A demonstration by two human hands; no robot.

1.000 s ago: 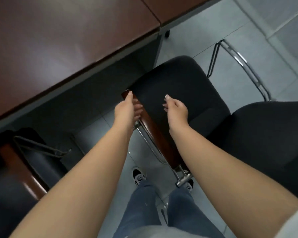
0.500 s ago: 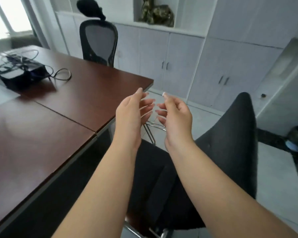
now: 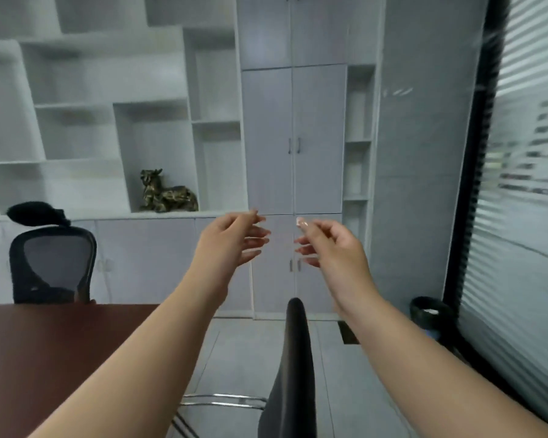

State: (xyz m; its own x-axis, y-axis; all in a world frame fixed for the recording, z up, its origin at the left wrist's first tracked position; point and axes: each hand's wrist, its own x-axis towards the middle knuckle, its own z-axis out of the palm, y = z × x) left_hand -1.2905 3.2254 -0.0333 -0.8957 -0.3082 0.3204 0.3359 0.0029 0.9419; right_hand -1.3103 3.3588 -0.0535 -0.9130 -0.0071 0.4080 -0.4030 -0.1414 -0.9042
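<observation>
Left hand (image 3: pixel 228 245) and right hand (image 3: pixel 332 248) hover relaxed and empty above the black chair (image 3: pixel 295 358) at 6 o'clock, so reaching down with the gaze this high may miss its backrest or shove it into the counter (image 3: pixel 60 358).

- Brown table (image 3: pixel 60 358), lower left; top glossy and dark red-brown.
- Mesh-backed office chair (image 3: pixel 53 263) at the table's far edge, black, with a padded headrest on top.
- White open shelving (image 3: pixel 76 131) fills the left wall, with niches of uneven size.
- Dark-and-gold animal figurine (image 3: pixel 166 194) sits in one low niche, just above the row of low cupboards (image 3: pixel 146 257).
- Tall grey cupboard doors (image 3: pixel 293 143) at centre; paired handles at mid-height.
- Black waste bin (image 3: pixel 431 314) on the floor, right of the cupboards, near a dark upright frame (image 3: pixel 469 184).
- Glass partition with horizontal blinds (image 3: pixel 525 184) along the right; view blurred.
- Pale tiled floor (image 3: pixel 241 358); small dark patch (image 3: pixel 348 333), nature unclear.
</observation>
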